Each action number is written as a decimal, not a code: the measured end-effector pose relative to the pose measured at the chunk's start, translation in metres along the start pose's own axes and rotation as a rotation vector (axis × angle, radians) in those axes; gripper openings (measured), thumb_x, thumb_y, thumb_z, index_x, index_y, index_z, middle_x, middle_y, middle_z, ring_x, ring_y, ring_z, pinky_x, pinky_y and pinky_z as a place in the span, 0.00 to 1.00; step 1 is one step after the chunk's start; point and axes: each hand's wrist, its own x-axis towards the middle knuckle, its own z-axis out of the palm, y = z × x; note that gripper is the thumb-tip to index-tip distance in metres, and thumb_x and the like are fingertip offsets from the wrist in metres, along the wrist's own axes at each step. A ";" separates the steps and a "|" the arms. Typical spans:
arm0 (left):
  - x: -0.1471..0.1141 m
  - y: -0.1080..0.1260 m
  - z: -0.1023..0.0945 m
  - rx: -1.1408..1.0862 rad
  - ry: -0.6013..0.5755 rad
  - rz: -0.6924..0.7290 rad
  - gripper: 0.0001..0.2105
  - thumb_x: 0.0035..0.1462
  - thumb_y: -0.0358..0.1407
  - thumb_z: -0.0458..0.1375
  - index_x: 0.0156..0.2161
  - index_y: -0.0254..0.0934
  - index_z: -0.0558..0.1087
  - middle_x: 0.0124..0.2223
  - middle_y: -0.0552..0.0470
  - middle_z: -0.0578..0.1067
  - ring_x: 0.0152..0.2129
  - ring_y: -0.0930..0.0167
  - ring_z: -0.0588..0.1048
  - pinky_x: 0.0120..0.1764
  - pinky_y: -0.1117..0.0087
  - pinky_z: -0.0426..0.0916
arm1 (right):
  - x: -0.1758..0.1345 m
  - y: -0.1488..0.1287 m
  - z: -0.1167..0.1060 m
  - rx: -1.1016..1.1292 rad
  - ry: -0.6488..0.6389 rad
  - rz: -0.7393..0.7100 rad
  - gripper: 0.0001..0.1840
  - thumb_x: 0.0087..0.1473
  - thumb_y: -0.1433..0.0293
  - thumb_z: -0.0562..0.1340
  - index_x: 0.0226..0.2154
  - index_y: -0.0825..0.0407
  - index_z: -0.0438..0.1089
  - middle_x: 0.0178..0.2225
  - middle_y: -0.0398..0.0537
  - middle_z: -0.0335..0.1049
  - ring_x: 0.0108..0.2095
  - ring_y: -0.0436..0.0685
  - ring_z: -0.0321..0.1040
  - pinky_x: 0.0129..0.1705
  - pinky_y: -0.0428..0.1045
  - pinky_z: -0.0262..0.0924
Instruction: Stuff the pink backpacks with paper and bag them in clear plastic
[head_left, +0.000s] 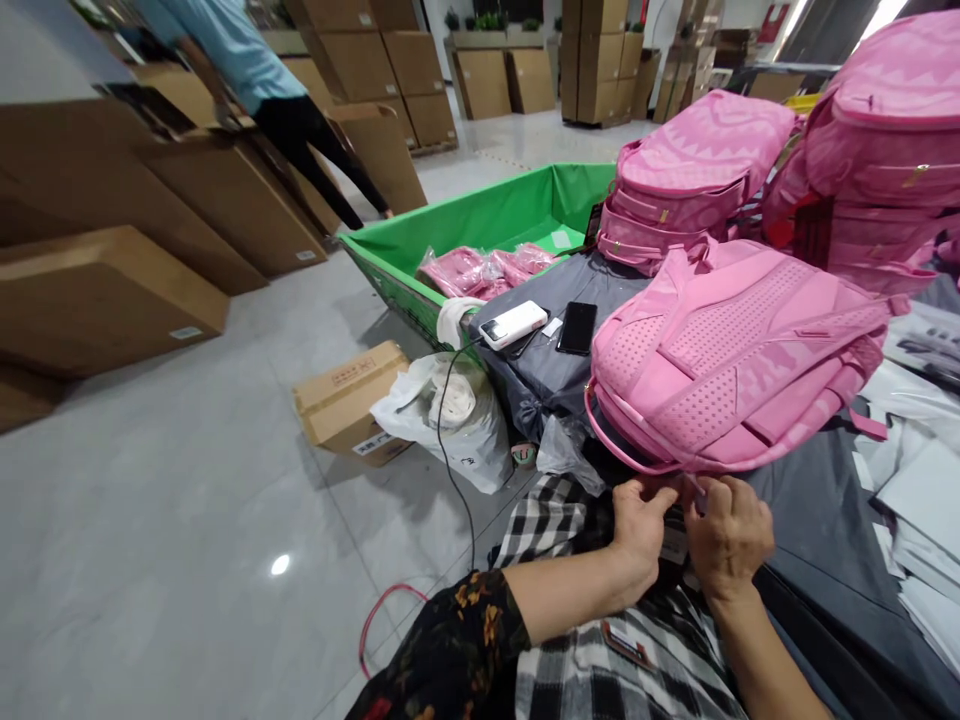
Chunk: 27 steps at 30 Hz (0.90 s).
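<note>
A pink backpack [739, 370] lies on the dark-covered table with its padded back panel and straps facing up. At its near edge my left hand [637, 525] is closed, thumb and fingertips pinching the backpack's edge. Close beside it, my right hand [727, 530] is also closed, fingers curled round a thin pink part of the same edge. The exact piece between the fingertips is partly hidden. Below my hands is a black-and-white checked cloth [600, 670] across my lap.
More pink backpacks [697, 170] stand behind. A power bank [514, 325] and a phone [577, 328] lie to the left. A green bin [465, 220] holds pink wrapped items. White bag [480, 455], cable and carton [352, 400] are on the floor. A person stands among cartons.
</note>
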 end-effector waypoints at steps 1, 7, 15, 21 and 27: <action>-0.002 0.002 -0.001 0.033 -0.016 0.029 0.10 0.42 0.39 0.68 0.28 0.33 0.78 0.28 0.50 0.78 0.27 0.70 0.71 0.37 0.68 0.68 | 0.000 0.001 -0.002 0.017 -0.008 -0.021 0.07 0.65 0.69 0.60 0.33 0.51 0.68 0.32 0.49 0.71 0.33 0.55 0.65 0.35 0.51 0.53; -0.007 0.016 0.009 0.122 -0.021 0.083 0.12 0.44 0.42 0.66 0.22 0.33 0.75 0.22 0.54 0.72 0.22 0.74 0.65 0.28 0.72 0.62 | 0.006 0.007 -0.022 0.068 -0.155 -0.273 0.09 0.65 0.72 0.54 0.40 0.54 0.70 0.38 0.56 0.71 0.38 0.59 0.64 0.38 0.52 0.54; -0.009 0.024 0.011 0.103 -0.088 0.066 0.13 0.44 0.44 0.66 0.23 0.34 0.79 0.22 0.51 0.75 0.21 0.73 0.66 0.27 0.71 0.62 | 0.016 0.003 -0.025 0.018 -0.111 -0.227 0.10 0.64 0.70 0.56 0.30 0.51 0.67 0.33 0.54 0.70 0.36 0.60 0.61 0.36 0.53 0.48; -0.011 0.022 -0.013 0.100 -0.084 0.099 0.11 0.46 0.41 0.67 0.33 0.36 0.82 0.33 0.49 0.82 0.33 0.67 0.75 0.43 0.66 0.70 | 0.015 0.004 -0.023 0.203 -0.093 -0.031 0.09 0.65 0.70 0.58 0.31 0.51 0.68 0.30 0.48 0.72 0.33 0.57 0.63 0.35 0.51 0.49; 0.008 -0.002 0.004 -0.296 -0.345 -0.178 0.19 0.38 0.44 0.72 0.35 0.33 0.81 0.40 0.44 0.82 0.42 0.60 0.77 0.54 0.59 0.67 | 0.017 0.013 -0.027 0.590 -0.278 0.295 0.23 0.66 0.50 0.55 0.30 0.50 0.70 0.28 0.46 0.74 0.28 0.55 0.67 0.35 0.51 0.55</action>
